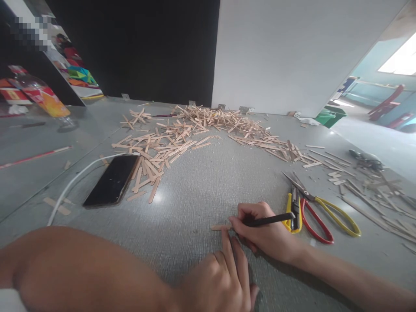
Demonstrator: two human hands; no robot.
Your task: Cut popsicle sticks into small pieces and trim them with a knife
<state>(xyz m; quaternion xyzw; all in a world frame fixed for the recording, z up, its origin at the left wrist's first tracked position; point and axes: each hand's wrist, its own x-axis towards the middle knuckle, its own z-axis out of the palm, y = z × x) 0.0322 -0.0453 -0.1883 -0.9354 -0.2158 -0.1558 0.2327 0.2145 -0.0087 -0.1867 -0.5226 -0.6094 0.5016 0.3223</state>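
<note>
My right hand [261,225] is closed in a writing grip around a black pen [271,219], whose upper end points right. The pen's tip is hidden behind the fingers. A small wooden craft stick [221,227] lies flat on the table under both hands. My left hand [224,273] reaches in from below with its index finger stretched out, the fingertip resting on the stick. The stick's right part is covered by the fingers. Just right of my right hand lie a yellow-handled cutter [294,212] and scissors [312,199] with one red and one yellow handle.
A heap of craft sticks [208,119] curves across the back of the grey table [195,182]. At left are a phone [112,180] with a white cable [73,180], a red pencil [39,157] and a tilted drink bottle [43,97]. Cut sticks [367,199] lie far right. A black-and-white partition [260,52] stands behind.
</note>
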